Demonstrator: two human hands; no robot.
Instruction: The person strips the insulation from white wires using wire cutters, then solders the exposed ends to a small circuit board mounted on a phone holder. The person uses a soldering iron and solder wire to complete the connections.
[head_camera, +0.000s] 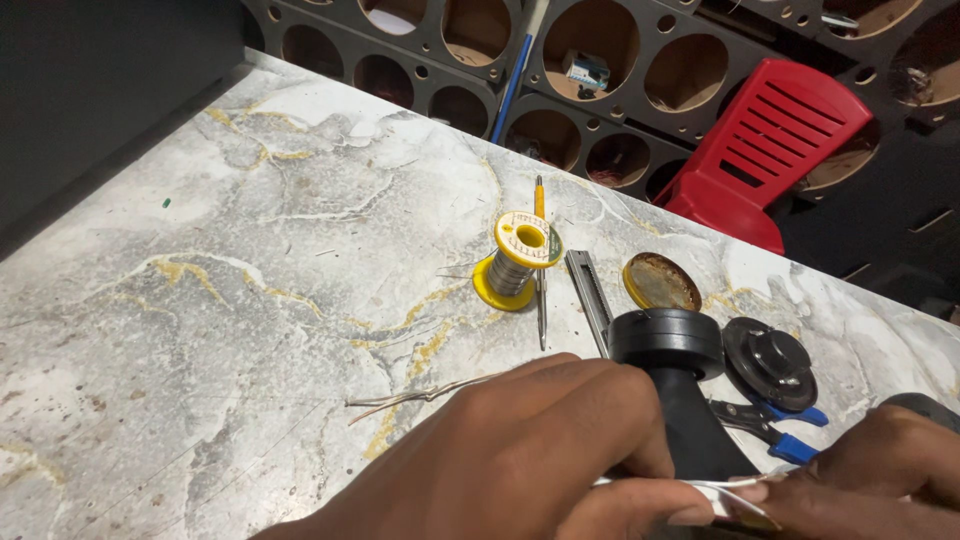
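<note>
My left hand (520, 455) rests at the table's near edge, fingers curled around the black flared body of a speaker driver (680, 385). Its thumb pinches a thin whitish wire (660, 483) against that body. My right hand (880, 470) comes in from the lower right and pinches the same wire's other end. More thin wire strands (420, 396) trail left from under my left hand across the marble.
On the marble-patterned table (250, 290) stand a yellow solder spool (518, 258), a yellow-handled screwdriver (541, 290), a grey utility knife (590, 295), a rusty round tin lid (661, 283), a black round part (768, 362) and blue-handled pliers (775, 430). A red plastic chair (770, 150) and round-holed panels (600, 70) stand behind.
</note>
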